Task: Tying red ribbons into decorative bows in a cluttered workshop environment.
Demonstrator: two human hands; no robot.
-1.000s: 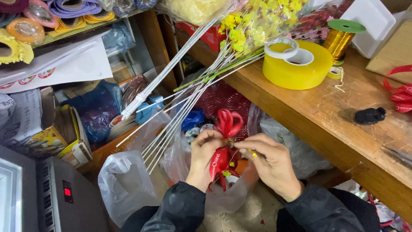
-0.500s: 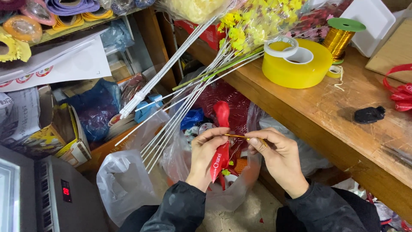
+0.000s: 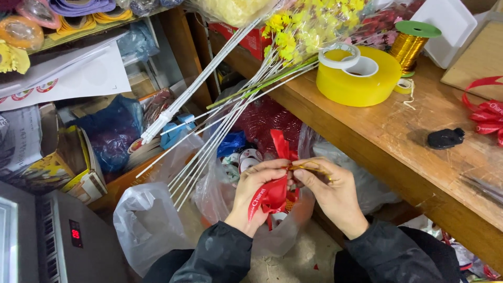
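Between both grips: red ribbon (image 3: pixel 273 191).

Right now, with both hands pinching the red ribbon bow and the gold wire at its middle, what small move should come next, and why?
Probably another twist of the gold wire by the right hand, while the left hand keeps the red ribbon bow gathered. The wire sits at the bow's pinched middle with an end sticking out, so it looks not yet secured.

A wooden worktop (image 3: pixel 398 136) runs from the upper centre of the frame to the lower right. On it lie a yellow tape roll (image 3: pixel 361 84) with a white tape roll (image 3: pixel 343 56) on top, a gold wire spool (image 3: pixel 407 46), a black lump (image 3: pixel 444 138), red ribbon (image 3: pixel 484 110) at the right edge, and yellow flower stems (image 3: pixel 293 68) overhanging its left edge.
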